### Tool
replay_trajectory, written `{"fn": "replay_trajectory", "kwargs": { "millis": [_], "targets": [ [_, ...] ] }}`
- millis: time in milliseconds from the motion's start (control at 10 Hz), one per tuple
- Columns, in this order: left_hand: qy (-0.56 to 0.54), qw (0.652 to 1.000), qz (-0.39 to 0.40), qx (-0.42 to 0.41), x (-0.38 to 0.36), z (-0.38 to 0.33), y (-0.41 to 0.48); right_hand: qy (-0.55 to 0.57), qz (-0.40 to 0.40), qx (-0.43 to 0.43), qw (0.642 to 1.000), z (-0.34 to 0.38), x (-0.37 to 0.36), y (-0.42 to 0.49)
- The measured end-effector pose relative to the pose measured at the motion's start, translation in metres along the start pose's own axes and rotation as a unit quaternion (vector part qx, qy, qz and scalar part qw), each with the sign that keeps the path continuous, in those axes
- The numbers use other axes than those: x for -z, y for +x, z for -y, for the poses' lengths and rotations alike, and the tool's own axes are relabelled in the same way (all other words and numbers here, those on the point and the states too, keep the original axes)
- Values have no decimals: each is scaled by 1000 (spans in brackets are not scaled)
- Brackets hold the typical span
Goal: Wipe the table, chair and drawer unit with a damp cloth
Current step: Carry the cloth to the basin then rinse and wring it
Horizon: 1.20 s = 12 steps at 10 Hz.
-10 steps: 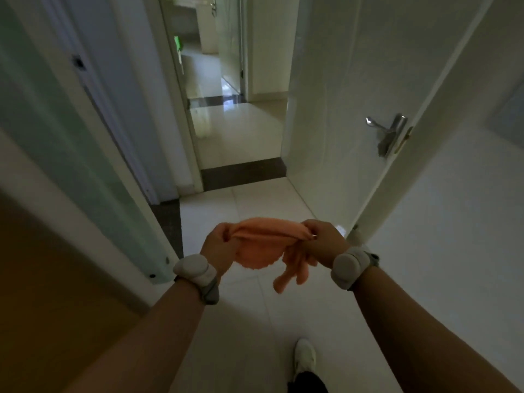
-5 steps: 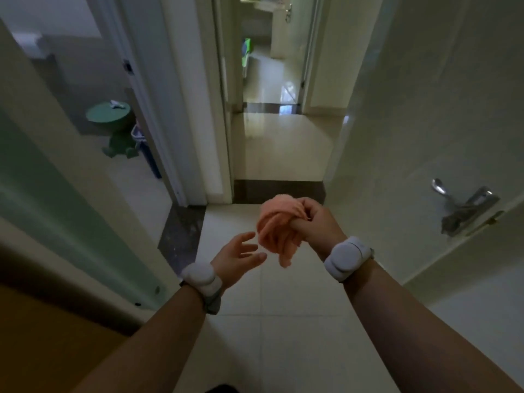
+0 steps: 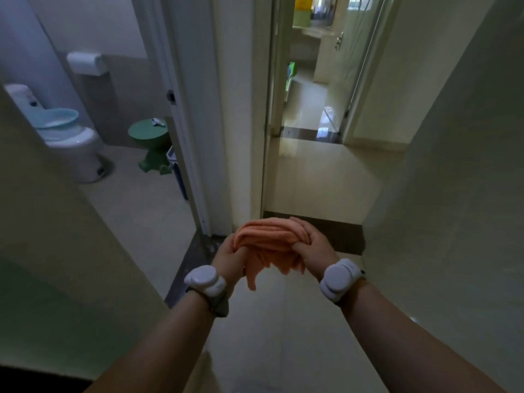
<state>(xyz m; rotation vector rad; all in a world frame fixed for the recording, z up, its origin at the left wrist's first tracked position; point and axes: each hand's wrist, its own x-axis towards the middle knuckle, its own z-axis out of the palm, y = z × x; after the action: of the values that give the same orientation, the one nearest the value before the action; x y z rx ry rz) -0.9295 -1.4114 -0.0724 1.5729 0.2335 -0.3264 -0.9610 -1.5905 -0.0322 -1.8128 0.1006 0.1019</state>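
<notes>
An orange cloth (image 3: 266,239) is bunched between both hands in front of me, over a pale tiled floor. My left hand (image 3: 226,258) grips its left end from below, thumb over the fabric. My right hand (image 3: 313,249) grips the right end, fingers curled round the bunched fabric. A loose corner of the cloth hangs down between my wrists. Both wrists wear white bands. No table, chair or drawer unit is in view.
I stand in a narrow hallway. A bathroom doorway opens on the left with a toilet (image 3: 66,137), a green stool (image 3: 150,140) and a blue bin (image 3: 177,168). A white door frame (image 3: 198,109) stands ahead; a second doorway (image 3: 309,80) leads to a glossy floor. A white wall (image 3: 453,165) closes the right.
My left hand, open and off the cloth half a second ago, now grips it again. The view has turned left, showing the bathroom; the door handle has left the frame.
</notes>
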Motion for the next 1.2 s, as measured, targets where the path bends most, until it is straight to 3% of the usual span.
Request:
{"fn": "replay_trajectory", "kwargs": {
  "millis": [300,600,800,1000,1200],
  "targets": [
    [-92,995,0,-42,23,-36,94,31,26,-42,998,-5,-16,127],
    [-145,972,-153,-106,37,-79,170,46,154,-26,987,2,-39,265],
    [-124,968,-185,-111,26,-120,226,51,220,8,974,20,-24,359],
    [-154,955,-222,-121,37,-127,251,124,262,-40,956,29,-31,424],
    [-171,925,-324,-97,89,-126,265,108,336,-110,929,27,-97,454]
  ]
}}
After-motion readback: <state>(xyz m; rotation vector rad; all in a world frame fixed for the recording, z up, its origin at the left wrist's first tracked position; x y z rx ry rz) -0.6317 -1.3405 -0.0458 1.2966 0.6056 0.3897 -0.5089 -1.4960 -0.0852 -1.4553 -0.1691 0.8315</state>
